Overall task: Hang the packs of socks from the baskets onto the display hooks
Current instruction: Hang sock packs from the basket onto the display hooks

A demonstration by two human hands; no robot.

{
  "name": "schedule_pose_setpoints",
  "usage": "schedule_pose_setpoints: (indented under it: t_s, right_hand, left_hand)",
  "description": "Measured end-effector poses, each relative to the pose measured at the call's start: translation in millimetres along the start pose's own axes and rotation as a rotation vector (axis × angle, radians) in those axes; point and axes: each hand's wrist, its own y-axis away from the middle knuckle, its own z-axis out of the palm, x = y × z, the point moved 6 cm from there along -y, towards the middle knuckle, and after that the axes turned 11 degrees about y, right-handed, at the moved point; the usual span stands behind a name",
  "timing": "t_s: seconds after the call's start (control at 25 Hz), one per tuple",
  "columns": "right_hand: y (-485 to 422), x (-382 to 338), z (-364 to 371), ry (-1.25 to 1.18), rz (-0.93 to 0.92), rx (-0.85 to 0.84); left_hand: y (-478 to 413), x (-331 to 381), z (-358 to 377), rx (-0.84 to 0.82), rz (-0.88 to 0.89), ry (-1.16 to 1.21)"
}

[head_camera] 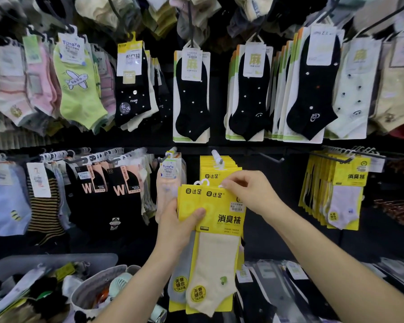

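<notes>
My left hand (181,220) grips a small stack of yellow sock packs (216,229) by their left edge, thumb across the front card. The front pack shows a cream sock, and a grey one peeks out behind it. My right hand (247,191) pinches the top right corner of the front pack, by its white hanger loop (202,182). Just above, a display hook (216,157) carries several matching yellow packs (219,169). The held stack hangs slightly below and in front of that hook.
Rows of hooks with sock packs fill the dark wall on all sides. An empty hook (272,157) juts out right of the yellow row. Baskets (89,290) with loose goods sit at the lower left, and flat dark packs (278,290) lie at the lower right.
</notes>
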Motion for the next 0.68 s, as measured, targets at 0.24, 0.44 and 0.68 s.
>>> schedule_pose_setpoints:
  t_s: [0.24,0.44,0.68]
  right_hand:
    - [-8,-13,-1,0.308,-0.134,-0.135]
    - [-30,-16,-14,0.265,-0.085,-0.021]
    - [-62,-13,-18,0.243,-0.033,0.124]
  left_hand:
    - [-3,-6,1,0.022,0.003,0.017]
    - [-13,-3,7,0.009,-0.017,0.038]
    - [-18,-1,-22,0.118,-0.012,0.027]
